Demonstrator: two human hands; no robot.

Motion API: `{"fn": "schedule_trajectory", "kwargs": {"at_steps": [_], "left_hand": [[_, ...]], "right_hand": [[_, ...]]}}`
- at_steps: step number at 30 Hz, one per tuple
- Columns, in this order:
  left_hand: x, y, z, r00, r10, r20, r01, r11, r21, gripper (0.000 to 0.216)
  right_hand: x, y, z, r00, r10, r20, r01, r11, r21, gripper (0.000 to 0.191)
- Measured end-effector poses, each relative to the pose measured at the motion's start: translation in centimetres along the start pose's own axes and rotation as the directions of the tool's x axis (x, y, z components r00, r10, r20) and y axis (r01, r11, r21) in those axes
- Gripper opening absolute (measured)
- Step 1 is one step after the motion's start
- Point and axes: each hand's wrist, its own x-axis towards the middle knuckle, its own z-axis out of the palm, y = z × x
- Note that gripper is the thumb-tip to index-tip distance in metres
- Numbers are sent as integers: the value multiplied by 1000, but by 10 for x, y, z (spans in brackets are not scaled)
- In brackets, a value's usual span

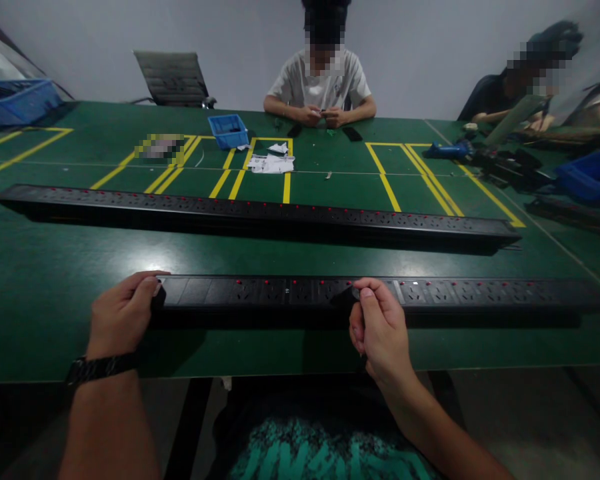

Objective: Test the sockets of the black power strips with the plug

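Observation:
A long black power strip [305, 293] with a row of sockets and small red dots lies across the table in front of me. My left hand [123, 310] is closed around its left end, thumb on top. My right hand [377, 323] hovers at the strip's middle with its fingers pinched on a small black piece [347, 297]; most of that piece is hidden, so its kind is unclear. Farther back, a second long black power strip [260, 213] lies roughly parallel, apart from both hands.
Yellow lines mark the green table [260, 257]. Beyond the second strip are white papers [271, 164] and a small blue bin [229, 131]. Larger blue bins stand at far left [20, 100] and right [590, 177]. A person [320, 93] sits opposite; others sit at right.

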Motion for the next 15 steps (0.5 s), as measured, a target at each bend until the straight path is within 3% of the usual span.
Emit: {"fn": "schedule_trajectory", "kwargs": {"at_steps": [15], "left_hand": [[-2, 14, -5, 998, -58, 21, 56, 993, 99, 36]], "right_hand": [[-2, 13, 1, 996, -93, -3, 93, 990, 104, 13]]}}
